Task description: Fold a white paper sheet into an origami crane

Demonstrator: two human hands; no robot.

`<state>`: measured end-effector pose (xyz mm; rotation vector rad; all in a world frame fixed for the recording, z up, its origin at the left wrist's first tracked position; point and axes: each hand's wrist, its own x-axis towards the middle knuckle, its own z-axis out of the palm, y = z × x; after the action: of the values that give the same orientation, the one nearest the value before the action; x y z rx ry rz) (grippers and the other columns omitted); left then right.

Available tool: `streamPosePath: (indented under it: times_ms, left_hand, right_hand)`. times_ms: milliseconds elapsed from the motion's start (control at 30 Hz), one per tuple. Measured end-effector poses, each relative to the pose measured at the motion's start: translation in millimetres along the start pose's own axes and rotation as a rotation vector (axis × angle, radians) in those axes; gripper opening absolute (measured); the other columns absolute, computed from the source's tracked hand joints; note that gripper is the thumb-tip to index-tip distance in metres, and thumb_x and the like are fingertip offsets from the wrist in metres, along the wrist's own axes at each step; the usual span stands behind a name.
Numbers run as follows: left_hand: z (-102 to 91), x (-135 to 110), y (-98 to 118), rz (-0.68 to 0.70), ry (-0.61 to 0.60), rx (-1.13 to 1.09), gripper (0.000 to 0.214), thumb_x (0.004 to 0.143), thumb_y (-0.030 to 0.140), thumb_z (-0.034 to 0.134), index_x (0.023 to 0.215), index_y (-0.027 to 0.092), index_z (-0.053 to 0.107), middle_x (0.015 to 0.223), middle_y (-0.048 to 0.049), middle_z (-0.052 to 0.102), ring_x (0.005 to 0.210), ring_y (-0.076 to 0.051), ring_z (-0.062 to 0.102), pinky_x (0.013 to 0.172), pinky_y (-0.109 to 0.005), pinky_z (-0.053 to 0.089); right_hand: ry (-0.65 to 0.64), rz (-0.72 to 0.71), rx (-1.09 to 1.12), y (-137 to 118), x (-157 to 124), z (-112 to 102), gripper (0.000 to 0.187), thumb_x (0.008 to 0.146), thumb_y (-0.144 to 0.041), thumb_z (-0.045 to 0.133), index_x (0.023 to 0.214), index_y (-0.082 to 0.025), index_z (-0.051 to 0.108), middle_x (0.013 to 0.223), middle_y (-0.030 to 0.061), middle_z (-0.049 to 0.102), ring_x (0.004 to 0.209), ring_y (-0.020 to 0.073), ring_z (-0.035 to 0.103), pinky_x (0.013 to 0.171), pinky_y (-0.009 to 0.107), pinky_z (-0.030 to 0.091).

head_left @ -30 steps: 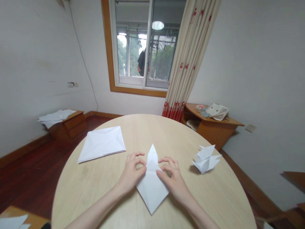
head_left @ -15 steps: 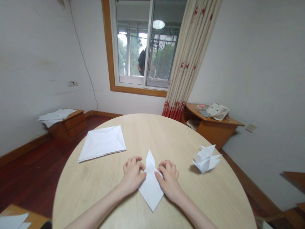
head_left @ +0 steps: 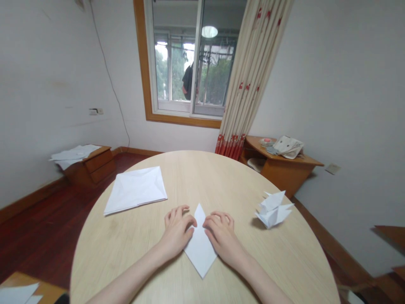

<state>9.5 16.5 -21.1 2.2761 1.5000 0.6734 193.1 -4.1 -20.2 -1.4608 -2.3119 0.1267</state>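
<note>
A white, kite-shaped folded paper (head_left: 200,249) lies flat on the round wooden table (head_left: 202,177) in front of me. My left hand (head_left: 176,230) rests on its left edge with fingers curled and the thumb pressing the paper. On the right edge, my right hand (head_left: 221,233) presses down with its fingers bent. The thumbs nearly meet at the centre crease.
A stack of white paper sheets (head_left: 136,190) lies on the table's left side. Several finished folded paper figures (head_left: 272,210) sit at the right. A low wooden cabinet (head_left: 91,162) stands at the left wall and a corner shelf (head_left: 278,162) at the right.
The paper's upper point has become shorter and flatter against the table. Both hands have drawn closer together over the centre crease.
</note>
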Motion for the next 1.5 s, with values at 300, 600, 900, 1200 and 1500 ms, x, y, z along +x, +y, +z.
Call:
streamPosePath:
  times_ms: [300, 600, 900, 1200, 1500]
  left_hand:
    - [-14.6, 2.1, -10.1, 0.183, -0.153, 0.008, 0.025, 0.079, 0.011, 0.057, 0.098, 0.025, 0.064, 0.134, -0.0064, 0.044, 0.126, -0.03, 0.034, 0.103, -0.052, 0.027]
    - [-30.6, 3.5, -11.1, 0.311, -0.29, -0.035, 0.038, 0.077, 0.045, 0.072, 0.107, 0.024, 0.062, 0.117, -0.0054, 0.057, 0.113, -0.028, 0.046, 0.096, -0.042, 0.035]
    - [-32.7, 1.5, -11.2, 0.363, -0.313, -0.017, 0.083, 0.046, 0.065, 0.081, 0.112, 0.021, 0.056, 0.121, -0.0109, 0.053, 0.115, -0.034, 0.043, 0.101, -0.049, 0.027]
    - [-31.1, 1.7, -11.6, 0.35, -0.304, -0.022, 0.078, 0.048, 0.063, 0.081, 0.109, 0.022, 0.056, 0.121, -0.0098, 0.053, 0.116, -0.033, 0.043, 0.102, -0.047, 0.026]
    - [-33.4, 1.3, -10.5, 0.36, -0.293, -0.047, 0.074, 0.05, 0.062, 0.081, 0.108, 0.023, 0.058, 0.117, -0.0076, 0.056, 0.111, -0.031, 0.046, 0.099, -0.044, 0.028]
  right_hand:
    - [-0.23, -0.044, 0.086, -0.7, -7.3, -28.0, 0.028, 0.088, -0.015, 0.048, 0.111, -0.023, 0.062, 0.125, 0.0054, 0.059, 0.123, 0.0252, 0.039, 0.104, 0.046, 0.024]
    - [-0.356, -0.001, 0.147, -6.0, -10.2, -37.2, 0.046, 0.083, -0.036, 0.064, 0.127, -0.025, 0.055, 0.139, 0.0058, 0.048, 0.126, 0.0286, 0.034, 0.106, 0.044, 0.022]
    - [-0.372, -0.036, 0.171, 3.8, -9.7, -30.5, 0.08, 0.059, -0.061, 0.076, 0.126, -0.022, 0.057, 0.137, 0.0088, 0.048, 0.125, 0.0315, 0.032, 0.105, 0.044, 0.02]
    - [-0.371, -0.04, 0.157, 4.7, -7.6, -31.0, 0.078, 0.06, -0.061, 0.076, 0.125, -0.023, 0.057, 0.135, 0.0091, 0.049, 0.124, 0.0319, 0.032, 0.104, 0.045, 0.021]
    - [-0.364, -0.029, 0.214, 0.8, -6.6, -42.1, 0.068, 0.065, -0.058, 0.074, 0.123, -0.025, 0.06, 0.134, 0.0069, 0.051, 0.123, 0.0301, 0.034, 0.104, 0.044, 0.023]
